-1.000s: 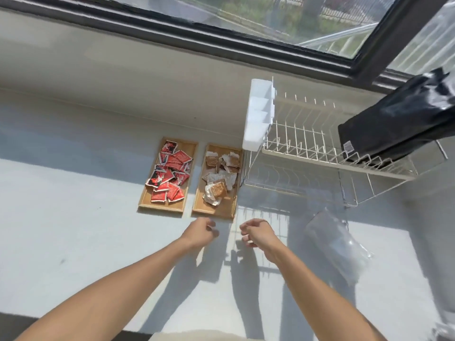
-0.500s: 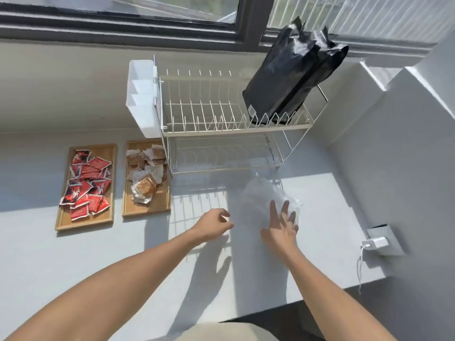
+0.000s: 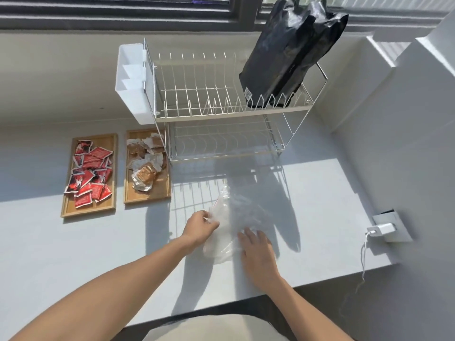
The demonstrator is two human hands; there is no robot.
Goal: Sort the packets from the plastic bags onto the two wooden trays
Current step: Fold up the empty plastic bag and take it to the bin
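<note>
Hands meet on a crumpled clear plastic bag [image 3: 236,227] lying on the pale worktop [image 3: 86,254]: the right hand [image 3: 258,249] lies open and flat on its near part, the left hand [image 3: 200,228] pinches its left edge. Left of the bag and farther off, one wooden tray [image 3: 66,207] carries red packets [image 3: 91,172] and the other wooden tray [image 3: 161,194] brown-and-white packets [image 3: 145,164]. Sorting looks nearly done; next, I judge, comes checking this bag for remaining packets, though whether it holds any I cannot tell.
</note>
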